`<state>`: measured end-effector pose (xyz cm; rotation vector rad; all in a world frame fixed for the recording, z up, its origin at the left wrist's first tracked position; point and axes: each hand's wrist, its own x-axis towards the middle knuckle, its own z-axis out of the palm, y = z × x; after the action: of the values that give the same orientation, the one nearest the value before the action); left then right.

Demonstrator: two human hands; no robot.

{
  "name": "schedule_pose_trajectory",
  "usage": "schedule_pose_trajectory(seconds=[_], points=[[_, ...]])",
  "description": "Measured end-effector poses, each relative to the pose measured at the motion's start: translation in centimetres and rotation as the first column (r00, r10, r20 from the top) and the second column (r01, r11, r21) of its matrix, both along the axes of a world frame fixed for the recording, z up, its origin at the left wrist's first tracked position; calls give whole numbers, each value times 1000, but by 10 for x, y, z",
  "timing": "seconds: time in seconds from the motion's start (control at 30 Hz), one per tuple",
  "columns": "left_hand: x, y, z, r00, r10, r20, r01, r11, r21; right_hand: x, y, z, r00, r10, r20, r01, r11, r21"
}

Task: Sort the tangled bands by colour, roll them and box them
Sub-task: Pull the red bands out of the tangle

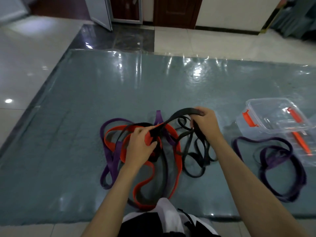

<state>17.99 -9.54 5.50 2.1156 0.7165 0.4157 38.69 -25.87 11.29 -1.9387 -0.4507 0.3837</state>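
A tangle of bands lies on the blue-grey mat point(85, 108): an orange band point(177, 151), purple bands point(111, 159) and black bands point(196, 161). My left hand point(140, 147) grips a wide black band point(179, 112) together with a fold of the orange one, just above the heap. My right hand point(205, 122) holds the same black band higher up, so it arches between both hands. A separate purple band point(273, 159) lies loose to the right. The clear plastic box point(266, 115) with orange clips stands at the far right, open, its lid beside it.
The mat is covered with shiny plastic film and lies on a tiled floor point(25, 57). Dark wooden doors point(174, 11) and a light wall are at the back. My knee in white and black clothing point(164, 218) is at the bottom centre.
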Motion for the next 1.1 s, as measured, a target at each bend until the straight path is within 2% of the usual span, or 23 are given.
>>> schedule_pose_trajectory(seconds=[0.03,0.1,0.2,0.3,0.37,0.47,0.53,0.6,0.67,0.73,0.87,0.93,0.97,1.03,1.1], points=[[1,-4,2,1000,14,0,-14,1000,16,2,5,11,997,-21,-81,27,996,80],[3,-13,8,994,50,94,-49,999,-13,2,16,30,974,-29,-223,72,980,185],[8,-28,16,975,-44,217,84,980,-182,-9,28,48,936,31,-350,54,971,231],[17,-41,22,953,-184,240,275,856,-437,-30,38,50,872,75,-483,92,946,312],[22,-50,23,946,-231,226,317,795,-517,-45,46,47,823,79,-563,179,904,388],[31,-58,20,966,-147,214,239,825,-511,-59,56,37,767,79,-637,252,875,413],[34,-54,17,984,-36,177,117,873,-473,-64,55,30,744,108,-660,244,875,418],[29,-50,13,983,-1,186,92,873,-479,-66,45,22,745,134,-653,212,881,423],[21,-48,9,979,43,201,69,851,-520,-63,32,12,786,122,-606,140,919,367],[13,-43,5,974,153,168,-45,854,-518,-59,19,-3,837,73,-543,76,966,247],[2,-27,-2,939,325,113,-239,853,-463,-54,-17,-56,914,-224,-340,224,974,-40],[-3,-19,-2,919,381,100,-300,842,-448,-55,-39,-93,918,-284,-275,214,942,-258],[-5,-17,-2,915,388,112,-307,848,-432,-60,-47,-110,921,-261,-289,149,921,-360],[-7,-12,0,908,386,163,-290,860,-420,-73,-56,-132,895,-200,-399,3,898,-441],[-7,-8,6,895,396,204,-277,853,-443,-88,-54,-139,826,-165,-540,-50,931,-362]])
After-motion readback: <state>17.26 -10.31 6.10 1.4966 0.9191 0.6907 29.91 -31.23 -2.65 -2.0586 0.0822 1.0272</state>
